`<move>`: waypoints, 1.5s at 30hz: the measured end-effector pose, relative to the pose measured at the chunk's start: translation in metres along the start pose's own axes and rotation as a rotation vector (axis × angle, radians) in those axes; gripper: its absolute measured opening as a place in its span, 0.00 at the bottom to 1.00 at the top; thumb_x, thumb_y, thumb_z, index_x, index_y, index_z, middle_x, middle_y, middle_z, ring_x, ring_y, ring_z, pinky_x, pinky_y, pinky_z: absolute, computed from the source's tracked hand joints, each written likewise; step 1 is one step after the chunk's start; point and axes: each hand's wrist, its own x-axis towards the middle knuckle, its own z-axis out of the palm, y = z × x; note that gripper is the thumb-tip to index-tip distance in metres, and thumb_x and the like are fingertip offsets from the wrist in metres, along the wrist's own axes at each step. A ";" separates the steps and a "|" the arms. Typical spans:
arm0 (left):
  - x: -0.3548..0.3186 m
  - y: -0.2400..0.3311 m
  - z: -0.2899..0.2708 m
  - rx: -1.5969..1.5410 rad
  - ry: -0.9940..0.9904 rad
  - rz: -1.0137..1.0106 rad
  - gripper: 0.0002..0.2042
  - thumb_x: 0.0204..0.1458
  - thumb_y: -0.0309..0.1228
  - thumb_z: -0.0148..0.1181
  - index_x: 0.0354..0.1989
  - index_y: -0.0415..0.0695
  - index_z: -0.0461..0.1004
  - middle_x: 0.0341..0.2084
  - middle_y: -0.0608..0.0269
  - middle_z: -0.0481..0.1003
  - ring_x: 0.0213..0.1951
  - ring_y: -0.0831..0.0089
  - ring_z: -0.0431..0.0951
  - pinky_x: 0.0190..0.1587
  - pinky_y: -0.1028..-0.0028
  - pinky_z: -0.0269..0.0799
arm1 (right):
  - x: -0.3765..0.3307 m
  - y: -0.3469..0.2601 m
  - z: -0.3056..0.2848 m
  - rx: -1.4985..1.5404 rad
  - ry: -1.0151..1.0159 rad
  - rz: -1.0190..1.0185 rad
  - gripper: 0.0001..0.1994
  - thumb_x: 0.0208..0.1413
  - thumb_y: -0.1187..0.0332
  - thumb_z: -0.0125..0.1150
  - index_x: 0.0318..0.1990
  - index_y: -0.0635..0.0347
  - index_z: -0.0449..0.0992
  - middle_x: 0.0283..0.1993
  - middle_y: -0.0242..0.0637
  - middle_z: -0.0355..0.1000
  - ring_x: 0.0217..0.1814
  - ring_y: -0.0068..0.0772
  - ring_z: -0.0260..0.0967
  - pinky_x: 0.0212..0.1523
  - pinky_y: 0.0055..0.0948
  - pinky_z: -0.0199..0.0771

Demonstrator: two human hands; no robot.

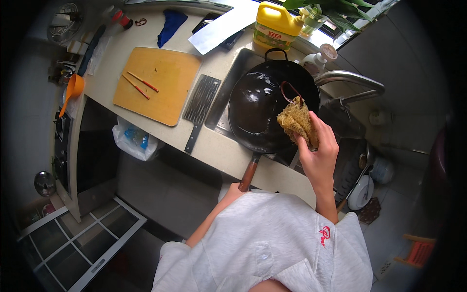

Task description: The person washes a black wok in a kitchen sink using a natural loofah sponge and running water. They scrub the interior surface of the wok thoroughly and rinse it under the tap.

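Observation:
A black wok (pixel 253 104) rests over the sink, its inside wet and shiny. Its brown wooden handle points toward me, and my left hand (pixel 232 194) is closed round the lower end, partly hidden by my shirt. My right hand (pixel 318 146) grips a tan loofah scrubber (pixel 297 121) above the right side of the wok. From the loofah's far end sticks a dark red hanging loop (pixel 291 90). Whether the loofah touches the wok wall, I cannot tell. The curved metal faucet (pixel 352 78) stands just right of the wok.
Left of the sink lie a cleaver (pixel 199 104) and a wooden cutting board (pixel 160 82) with a pair of chopsticks (pixel 141 85). Behind the wok stand a yellow jug (pixel 276 27) and a white pump bottle (pixel 314 62). A blue cloth (pixel 171 27) lies at the back; an orange ladle (pixel 73 90) is far left.

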 end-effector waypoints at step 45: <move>-0.032 0.048 0.001 -0.472 -0.455 -0.156 0.13 0.46 0.22 0.63 0.21 0.46 0.61 0.14 0.73 0.62 0.14 0.86 0.57 0.17 0.80 0.50 | 0.015 -0.058 -0.006 -0.043 0.081 -0.137 0.25 0.47 0.80 0.66 0.57 0.64 0.72 0.51 0.42 0.75 0.50 0.32 0.74 0.51 0.28 0.72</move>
